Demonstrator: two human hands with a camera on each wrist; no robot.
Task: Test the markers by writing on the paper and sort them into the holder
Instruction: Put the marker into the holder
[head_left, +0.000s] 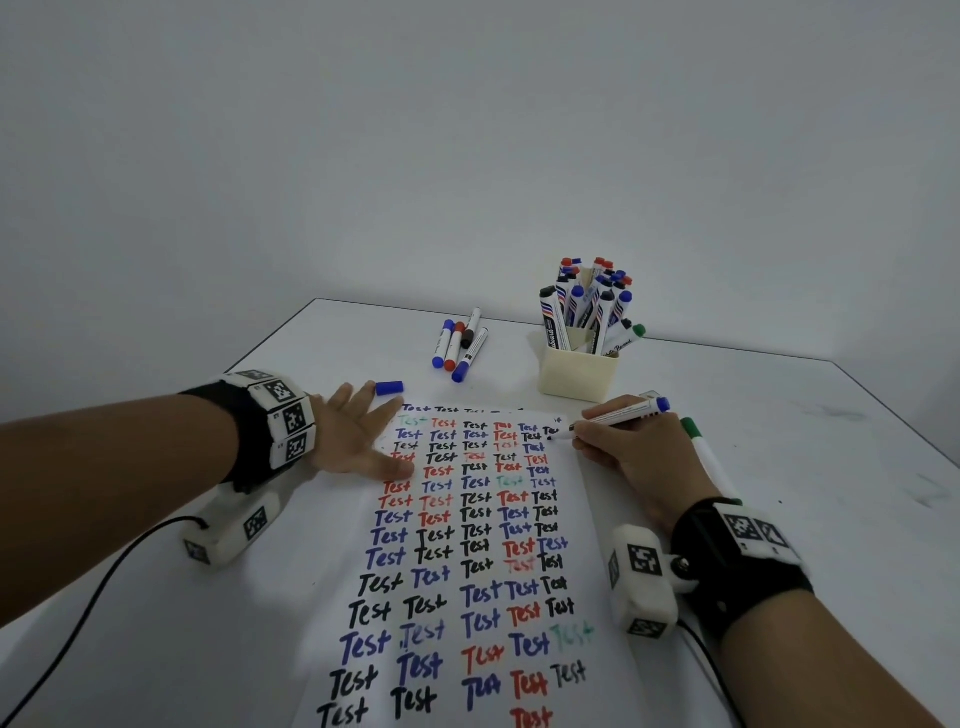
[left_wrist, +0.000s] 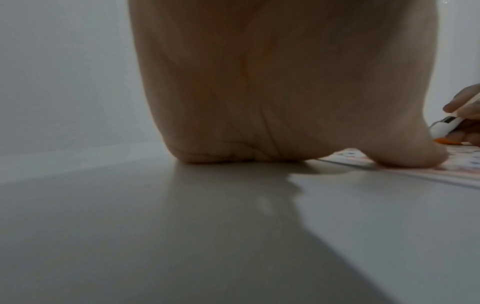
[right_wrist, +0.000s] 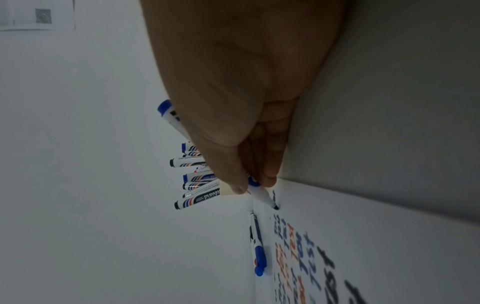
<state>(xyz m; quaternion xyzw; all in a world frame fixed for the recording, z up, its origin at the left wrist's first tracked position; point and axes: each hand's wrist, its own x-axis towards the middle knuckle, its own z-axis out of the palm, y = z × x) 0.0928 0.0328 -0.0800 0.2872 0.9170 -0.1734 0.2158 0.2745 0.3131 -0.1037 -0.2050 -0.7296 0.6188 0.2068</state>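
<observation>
A: From the head view, what stands out?

B: The whole paper (head_left: 467, 545), rows of "Test" in several colours, with the cream holder (head_left: 577, 375) full of markers beyond its far right corner. Four capped markers (head_left: 460, 345) lie left of the holder, and a blue cap (head_left: 389, 387) lies by the sheet's top edge.

A: And the right wrist view?

B: It shows the grip closely: the right hand (right_wrist: 233, 115) pinches a blue marker (right_wrist: 262, 194) between thumb and fingers, its tip touching the paper near the top right edge.

A: The left hand (head_left: 358, 436)?

B: Flat, fingers spread, pressing the sheet's upper left corner, holding nothing. A green marker (head_left: 709, 457) lies beside the right hand.
</observation>
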